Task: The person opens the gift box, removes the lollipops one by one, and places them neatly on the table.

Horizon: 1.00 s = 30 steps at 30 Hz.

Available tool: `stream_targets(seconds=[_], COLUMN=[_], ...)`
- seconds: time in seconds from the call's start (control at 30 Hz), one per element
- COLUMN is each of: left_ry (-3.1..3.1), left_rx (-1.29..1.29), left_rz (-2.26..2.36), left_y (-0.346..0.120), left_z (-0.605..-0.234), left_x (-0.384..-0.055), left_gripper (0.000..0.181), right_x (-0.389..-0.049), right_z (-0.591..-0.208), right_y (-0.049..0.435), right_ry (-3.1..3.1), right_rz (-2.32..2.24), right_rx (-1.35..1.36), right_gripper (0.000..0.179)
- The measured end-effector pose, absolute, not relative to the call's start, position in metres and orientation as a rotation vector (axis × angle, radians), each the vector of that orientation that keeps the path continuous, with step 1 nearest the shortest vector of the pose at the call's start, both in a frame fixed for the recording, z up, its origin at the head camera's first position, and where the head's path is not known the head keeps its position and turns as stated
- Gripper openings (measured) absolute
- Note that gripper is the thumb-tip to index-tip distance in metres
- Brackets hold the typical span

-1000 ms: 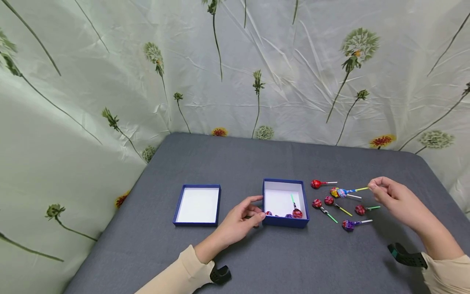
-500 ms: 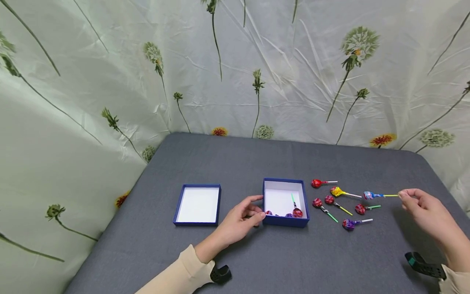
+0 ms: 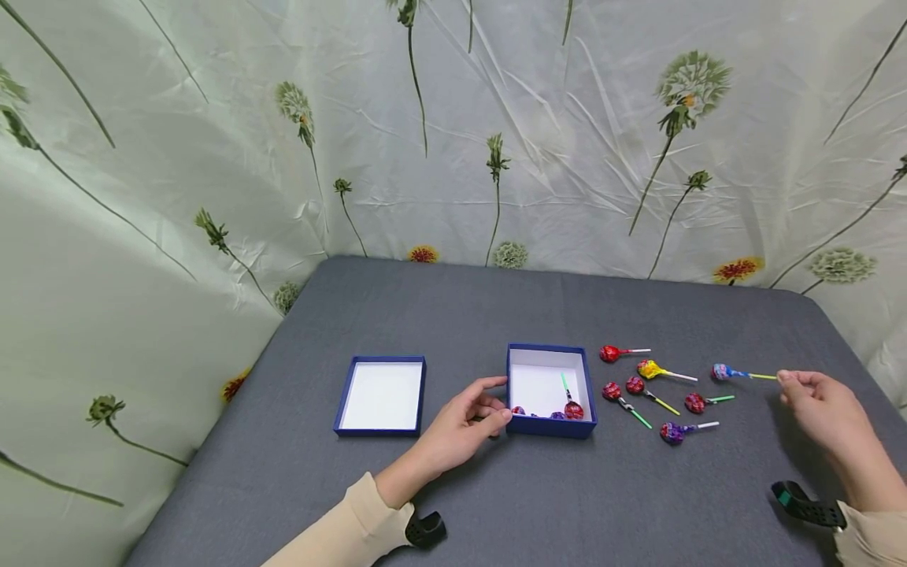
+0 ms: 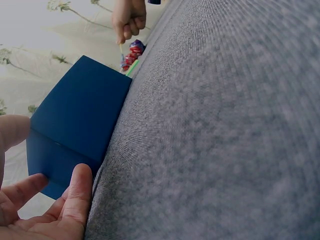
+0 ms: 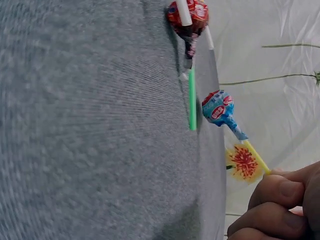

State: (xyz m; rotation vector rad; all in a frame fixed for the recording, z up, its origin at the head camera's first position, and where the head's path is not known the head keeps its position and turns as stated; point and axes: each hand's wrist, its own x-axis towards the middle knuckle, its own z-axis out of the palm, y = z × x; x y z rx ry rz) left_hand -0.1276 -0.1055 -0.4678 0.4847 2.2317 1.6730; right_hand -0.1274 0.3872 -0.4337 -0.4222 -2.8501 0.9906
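Note:
My right hand (image 3: 825, 413) pinches the end of the yellow stick of a blue-wrapped lollipop (image 3: 723, 372). In the right wrist view, that lollipop's red and blue head (image 5: 218, 107) points away from the fingers, apparently just off the cloth. My left hand (image 3: 457, 429) touches the near left corner of an open blue box (image 3: 553, 427) with loosely bent fingers. In the left wrist view, the thumb and fingers lie against the blue walls (image 4: 80, 115). Inside the box, a red lollipop (image 3: 573, 410) with a green stick leans up; other lollipop heads are partly hidden by the front wall.
Left of the box lies its lid (image 3: 379, 396), white inside face up. Between box and right hand several lollipops are spread, among them a red one (image 3: 609, 353), a yellow one (image 3: 648, 368) and a purple one (image 3: 672, 432). A flowered curtain (image 3: 425, 157) hangs behind the grey table.
My right hand has drawn the blue lollipop rightward, away from the yellow one it overlapped, and then slightly further right. The left hand and the box have stayed in place.

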Motion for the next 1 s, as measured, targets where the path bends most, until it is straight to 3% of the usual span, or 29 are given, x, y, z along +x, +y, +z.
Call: stream_targets(seconds=[1.0], left_ry=[2.224], left_rx=[0.476], left_rz=[1.679], left_y=[-0.105], left_z=[-0.467], left_x=[-0.128], left_gripper=[0.050], right_x=[-0.131], right_z=[-0.445], right_y=[0.388], right_ry=[-3.087], right_rz=[1.146], right_rx=[-0.335], right_gripper=[0.053])
